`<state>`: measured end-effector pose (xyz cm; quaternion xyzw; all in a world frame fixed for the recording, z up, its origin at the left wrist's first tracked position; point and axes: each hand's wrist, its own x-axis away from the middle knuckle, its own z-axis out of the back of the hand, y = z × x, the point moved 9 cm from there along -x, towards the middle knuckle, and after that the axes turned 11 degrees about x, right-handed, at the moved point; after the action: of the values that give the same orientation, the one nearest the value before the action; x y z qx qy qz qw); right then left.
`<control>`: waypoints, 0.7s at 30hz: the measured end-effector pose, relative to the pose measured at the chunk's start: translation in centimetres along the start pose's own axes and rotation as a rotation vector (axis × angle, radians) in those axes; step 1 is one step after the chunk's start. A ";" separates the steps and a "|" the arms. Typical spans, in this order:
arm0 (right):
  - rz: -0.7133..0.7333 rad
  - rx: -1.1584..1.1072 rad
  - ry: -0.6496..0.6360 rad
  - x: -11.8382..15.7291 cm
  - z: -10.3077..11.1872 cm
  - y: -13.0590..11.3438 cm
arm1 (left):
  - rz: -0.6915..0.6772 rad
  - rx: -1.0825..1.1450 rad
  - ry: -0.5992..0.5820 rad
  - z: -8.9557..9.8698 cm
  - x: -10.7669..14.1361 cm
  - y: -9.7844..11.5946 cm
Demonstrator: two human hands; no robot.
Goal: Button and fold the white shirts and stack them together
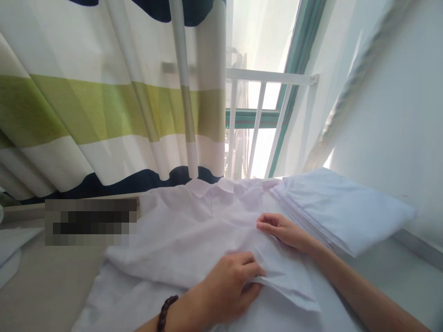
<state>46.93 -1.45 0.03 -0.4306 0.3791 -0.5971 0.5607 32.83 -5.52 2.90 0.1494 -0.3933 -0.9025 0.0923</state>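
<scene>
A white collared shirt lies spread out before me, its collar at the far end. My left hand, with a dark beaded bracelet on the wrist, is closed on a folded edge of the shirt's fabric near the middle. Farther off and to the right, my right hand has its fingers curled in a pinch at the shirt's right side. Its fingertips meet the cloth there. Between the two hands the fabric runs in creases, and a loose flap of it points toward the lower right.
Right of the shirt lies a stack of folded white garments, beside the white wall. A striped curtain hangs behind the table. Past it stand a white railing and a window. White cloth lies at the left; a blurred-out patch hides something.
</scene>
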 end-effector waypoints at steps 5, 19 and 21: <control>-0.141 -0.329 -0.041 0.0 0.2 1.0 | 0.256 0.577 0.206 5.6 -0.1 -1.3; -0.072 -0.044 -0.005 0.3 -0.9 -1.7 | 0.374 0.910 0.558 8.7 5.3 -9.8; 0.013 0.035 0.006 0.0 -2.8 -4.2 | 0.345 0.946 0.557 8.6 5.2 -9.5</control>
<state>42.83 -1.22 2.96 -0.4164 0.3729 -0.6012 0.5711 24.54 5.31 0.44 0.3404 -0.7337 -0.5268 0.2613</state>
